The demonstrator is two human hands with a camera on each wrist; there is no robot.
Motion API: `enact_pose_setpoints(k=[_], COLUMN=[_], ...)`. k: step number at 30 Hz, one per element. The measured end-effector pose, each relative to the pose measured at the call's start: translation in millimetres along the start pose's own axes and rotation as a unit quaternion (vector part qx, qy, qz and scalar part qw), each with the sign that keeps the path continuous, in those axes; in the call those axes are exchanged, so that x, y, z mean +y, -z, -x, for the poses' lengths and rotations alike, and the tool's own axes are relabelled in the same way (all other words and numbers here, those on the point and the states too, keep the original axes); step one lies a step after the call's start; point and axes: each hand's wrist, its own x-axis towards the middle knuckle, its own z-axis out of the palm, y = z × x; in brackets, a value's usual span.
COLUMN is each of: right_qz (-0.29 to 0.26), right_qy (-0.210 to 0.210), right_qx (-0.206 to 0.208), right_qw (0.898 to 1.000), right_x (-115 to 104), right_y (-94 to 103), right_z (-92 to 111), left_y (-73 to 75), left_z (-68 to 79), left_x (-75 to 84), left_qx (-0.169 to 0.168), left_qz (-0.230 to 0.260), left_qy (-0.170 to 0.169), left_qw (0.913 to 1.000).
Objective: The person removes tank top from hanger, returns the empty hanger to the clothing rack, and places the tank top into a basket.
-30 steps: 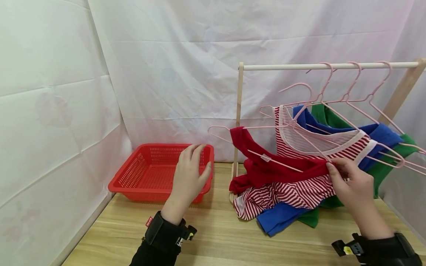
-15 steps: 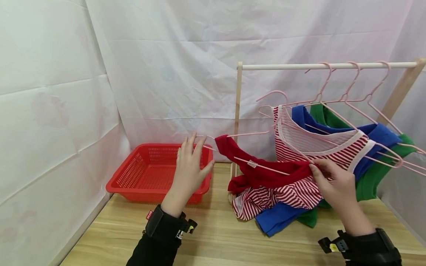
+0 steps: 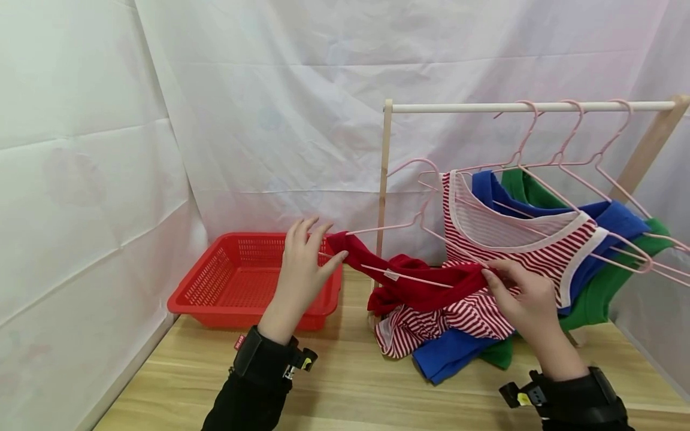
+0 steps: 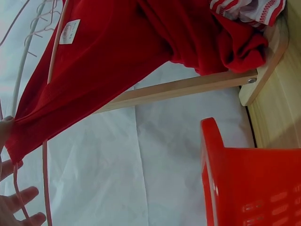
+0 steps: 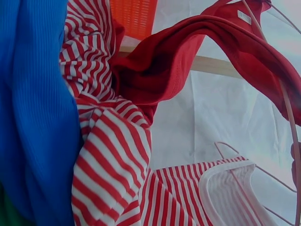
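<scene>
My right hand (image 3: 525,299) pinches one shoulder of a red tank top (image 3: 412,287) together with the pink hanger (image 3: 388,227) inside it. That hanger's hook is off the rail, left of the other hooks. A small white label (image 4: 70,31) shows at the neckline. My left hand (image 3: 302,269) has its fingers spread around the other hanger end, the thumb against the red strap (image 4: 35,132) in the left wrist view. The shirt's lower part lies bunched over a red-striped top (image 5: 113,160). In the right wrist view only a bit of the right hand shows.
A wooden rack with a white rail (image 3: 453,108) holds the striped, blue (image 3: 614,221) and green (image 3: 598,299) tops on pink hangers, their lower parts reaching the wooden table (image 3: 356,383). Behind my left hand stands a red plastic basket (image 3: 188,299). White cloth (image 3: 269,120) hangs behind.
My right hand has moved left and slightly down with the red tank top and hanger, away from the hung tops. The strap has come to my left hand, which has barely moved.
</scene>
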Motion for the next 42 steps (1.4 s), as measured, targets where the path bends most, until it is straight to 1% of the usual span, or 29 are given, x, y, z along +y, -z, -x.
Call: enact_pose_setpoints(k=[3,5,8,12,16,21,24,28,33,39,42], right_qz=[0.008,0.012,0.014,0.023,0.046,0.056,0.051,0.049,0.059,0.057,0.054], right_qy=[0.005,0.001,-0.016,-0.070,-0.132,-0.203,-0.229,-0.247,-0.252,-0.266,-0.260], right_qx=[0.004,0.004,-0.004,-0.027,-0.041,-0.035,-0.032,-0.031,-0.013,0.000,0.005], right_qw=[1.000,1.000,1.000,0.997,0.989,0.977,0.972,0.967,0.966,0.962,0.964], right_x=[-3,-5,-9,-14,-20,-27,-30,-32,-32,-33,-33], right_y=[-1.5,-1.9,-2.1,-3.0,-4.6,-6.8,-8.7,-12.1,-15.6,-19.6,-20.9], right_z=[-2,-3,-5,-7,-11,-17,-20,-22,-23,-20,-20], left_y=[-1.0,-1.2,-2.5,-3.5,-3.3,-1.3,0.4,1.7,1.4,0.1,0.4], left_z=[-2.3,-2.5,-1.7,-0.5,0.7,0.4,-0.1,-0.6,0.9,4.1,6.0], left_x=[-1.4,-0.5,1.2,4.2,6.2,8.2,10.0,12.5,15.6,14.7,14.3], left_qx=[0.013,0.016,0.017,0.020,0.021,0.009,0.004,0.009,0.010,0.022,0.027], left_qz=[0.013,0.020,0.029,0.036,0.038,0.040,0.038,0.033,0.045,0.060,0.071], left_qy=[-0.009,-0.002,0.021,0.057,0.090,0.107,0.114,0.132,0.159,0.159,0.165], left_qw=[0.9998,0.9997,0.9992,0.9975,0.9950,0.9934,0.9928,0.9906,0.9862,0.9852,0.9834])
